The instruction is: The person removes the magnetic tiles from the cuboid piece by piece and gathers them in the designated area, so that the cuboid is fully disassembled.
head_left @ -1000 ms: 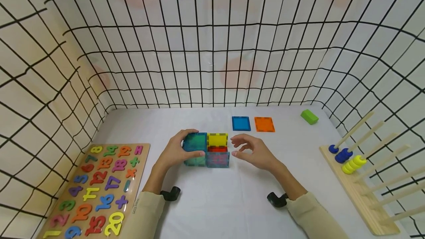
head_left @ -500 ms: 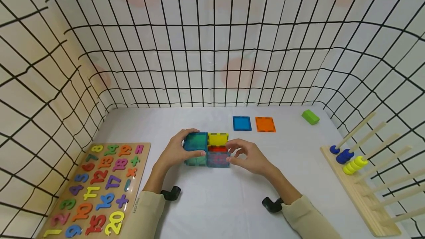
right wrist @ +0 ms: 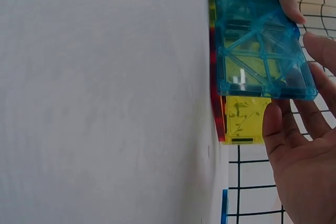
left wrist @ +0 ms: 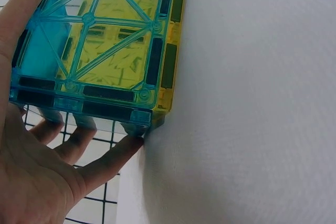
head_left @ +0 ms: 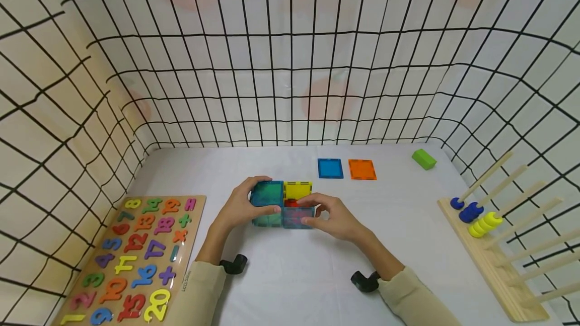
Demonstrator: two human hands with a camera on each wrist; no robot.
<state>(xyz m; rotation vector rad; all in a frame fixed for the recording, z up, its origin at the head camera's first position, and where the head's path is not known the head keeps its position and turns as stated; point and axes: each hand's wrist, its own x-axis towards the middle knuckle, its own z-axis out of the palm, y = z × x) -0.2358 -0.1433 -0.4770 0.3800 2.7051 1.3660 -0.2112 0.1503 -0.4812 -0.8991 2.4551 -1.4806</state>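
Observation:
Translucent magnetic tiles form a two-part structure. Its left part is a blue-green tile cube [head_left: 266, 193], gripped by my left hand [head_left: 244, 204] with the thumb in front and fingers behind. On the right, a yellow tile [head_left: 297, 190] stands at the back and a red tile [head_left: 291, 204] lies low. A light-blue tile [head_left: 293, 218] stands along the front. My right hand [head_left: 335, 218] holds this tile near its right end, thumb in front and fingers behind its upper edge. In the right wrist view, the light-blue tile [right wrist: 252, 51] partly covers the yellow tile [right wrist: 244, 119].
A blue tile [head_left: 330, 168] and an orange tile [head_left: 362, 169] lie flat behind the structure. A green block [head_left: 423, 159] is at the back right. A number puzzle board [head_left: 149, 235] lies left; a wooden peg board with beads [head_left: 498, 265] stands right. Black wire mesh [head_left: 290, 84] encloses the table.
My right hand has moved left from beside the structure onto the right end of the light-blue front tile. The left hand keeps its grip on the cube.

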